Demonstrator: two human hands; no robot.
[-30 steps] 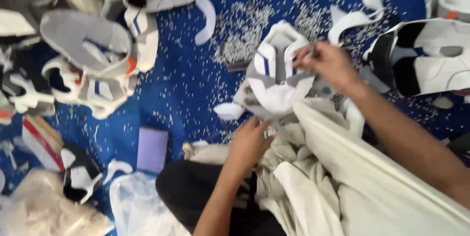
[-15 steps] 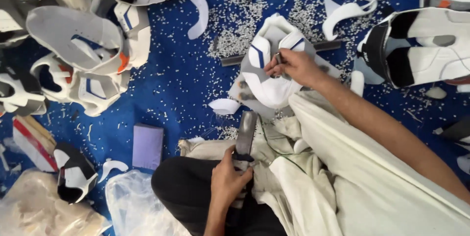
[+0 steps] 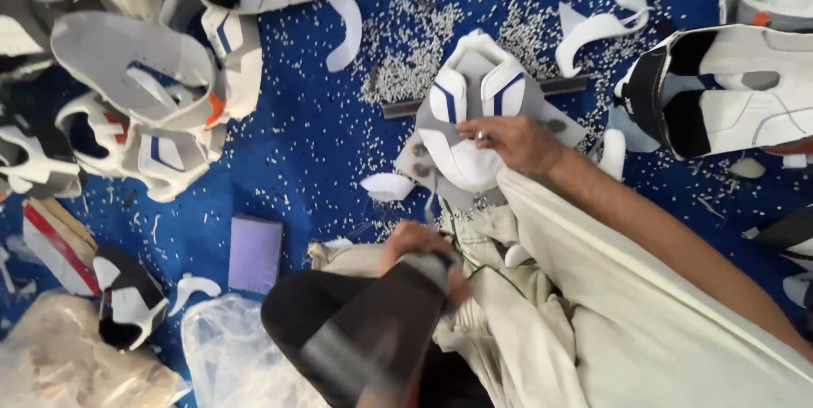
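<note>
White and blue shoe uppers (image 3: 144, 112) lie heaped at the left on the blue floor (image 3: 313, 154); we count about five there, though they overlap and the edge cuts some off. Beside them sits one lilac block (image 3: 254, 253), and near the bottom one clear plastic bag (image 3: 220, 349). Our left hand (image 3: 419, 247) is curled around something dark and blurred, so we cannot tell what its grip is clamped on. At centre one upper (image 3: 474, 112) rests on the floor just past our lap, and our right hand (image 3: 517, 141) lies on top with fingers pinched on a small item we cannot make out. We judge this upper light, soft and floppy, not fragile; it is best taken by the stiffer collar or heel edge. Two more uppers (image 3: 728, 95) lie at the right, among countless white pellets (image 3: 415, 44).
</note>
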